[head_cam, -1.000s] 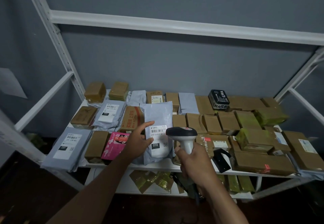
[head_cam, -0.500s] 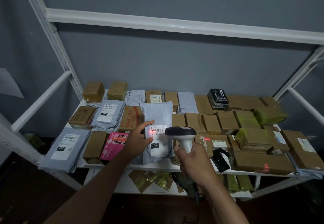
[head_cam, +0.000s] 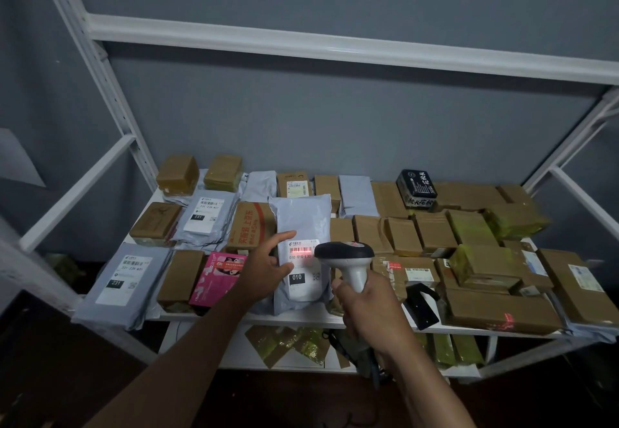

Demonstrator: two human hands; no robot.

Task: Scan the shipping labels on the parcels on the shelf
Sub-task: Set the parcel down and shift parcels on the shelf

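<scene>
Scanner's red line now sits on the barcode where a second ago the label was dark: left hand (head_cam: 268, 272) props the grey mailer (head_cam: 303, 223) mid-shelf, right hand (head_cam: 366, 307) clamps the barcode scanner (head_cam: 346, 260), so one scan underway, boxes at right (head_cam: 502, 307) look unscanned, black cradle (head_cam: 420, 303) crowding them.

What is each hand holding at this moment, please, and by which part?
The right hand grips the scanner by its handle. The left hand holds the grey mailer bag at its left edge, beside the label.
</scene>
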